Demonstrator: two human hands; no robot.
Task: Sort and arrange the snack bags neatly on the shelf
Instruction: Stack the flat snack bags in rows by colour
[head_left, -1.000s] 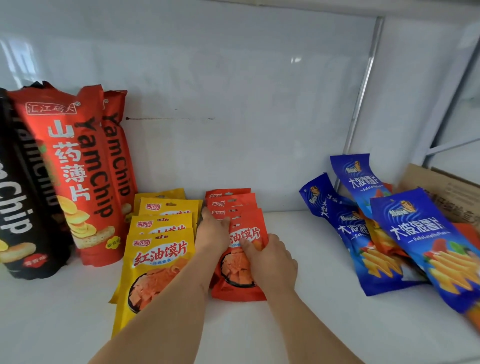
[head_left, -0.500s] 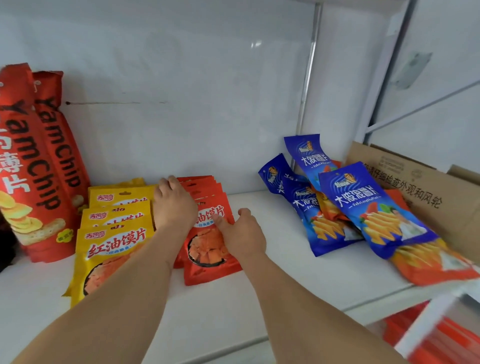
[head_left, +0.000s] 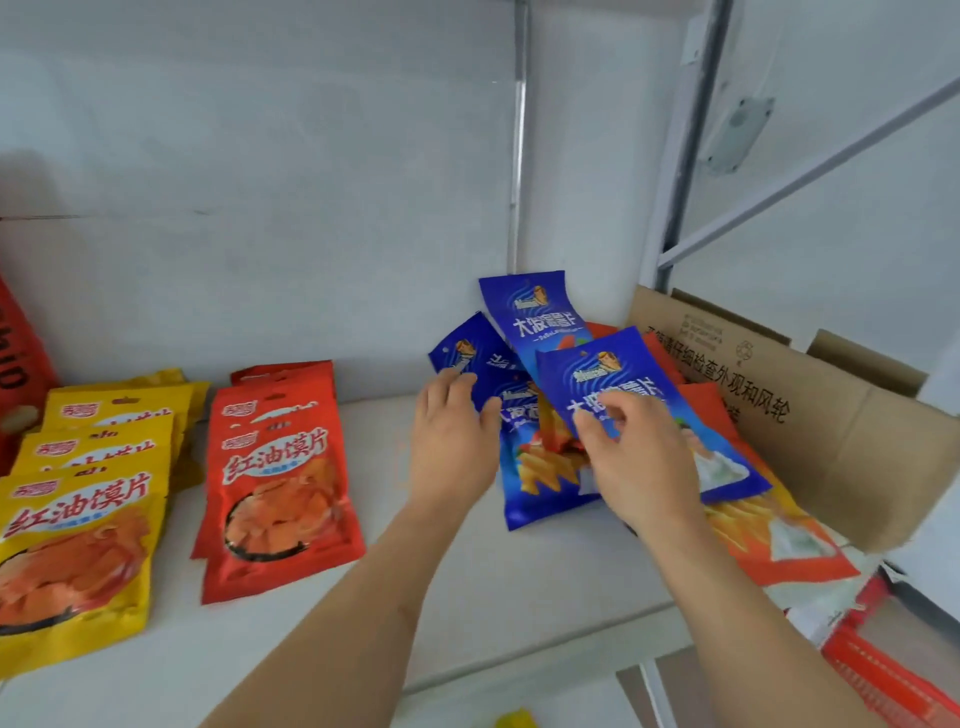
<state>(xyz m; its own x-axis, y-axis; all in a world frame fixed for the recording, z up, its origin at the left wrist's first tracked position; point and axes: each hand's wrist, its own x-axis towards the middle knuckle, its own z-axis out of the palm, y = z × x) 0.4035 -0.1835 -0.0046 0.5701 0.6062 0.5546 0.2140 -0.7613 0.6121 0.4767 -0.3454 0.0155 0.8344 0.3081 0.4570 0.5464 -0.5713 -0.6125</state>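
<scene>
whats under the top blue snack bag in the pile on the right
Under the top blue bag lie more blue bags and orange-red bags, overlapping loosely. The right hand covers part of the pile, so how many bags lie there cannot be seen.

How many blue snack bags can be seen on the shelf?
4: one upright at the back, one at the left under the left hand, one in the middle, one under the right hand. More may be hidden beneath.

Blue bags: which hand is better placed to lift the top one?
Right hand: it already lies on the top blue bag. The left hand touches a lower bag at the pile's left edge.
</scene>
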